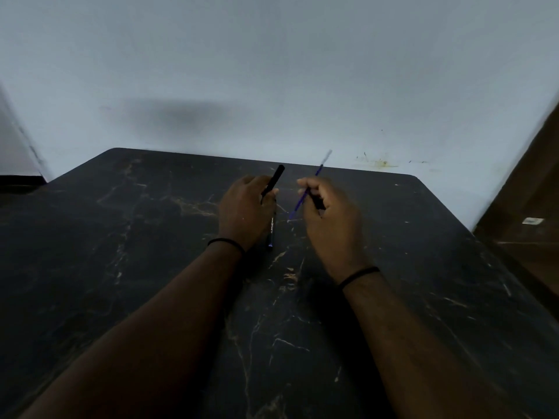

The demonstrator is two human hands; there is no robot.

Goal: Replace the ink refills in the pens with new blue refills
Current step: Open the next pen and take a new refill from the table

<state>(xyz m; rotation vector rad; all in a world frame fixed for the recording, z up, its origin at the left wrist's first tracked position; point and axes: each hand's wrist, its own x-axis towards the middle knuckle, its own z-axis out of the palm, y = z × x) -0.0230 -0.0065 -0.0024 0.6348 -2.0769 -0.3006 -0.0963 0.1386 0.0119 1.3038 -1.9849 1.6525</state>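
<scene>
My left hand [243, 211] grips a black pen barrel [274, 180] that points up and away from me. Under that hand a second dark pen [271, 234] with a blue end lies on the black marble table [151, 267]. My right hand [331, 219] pinches a thin blue refill [302, 198], tilted with its clear end up to the right and its tip down near the table. A small black piece [318, 203], which I cannot identify, is tucked in the same hand. The two hands are a short gap apart.
The pale wall [272, 71] stands right behind the table's far edge. A brown wooden surface [526, 213] with a small white label rises at the right. The table's left rear corner is rounded, with a dark gap beside it.
</scene>
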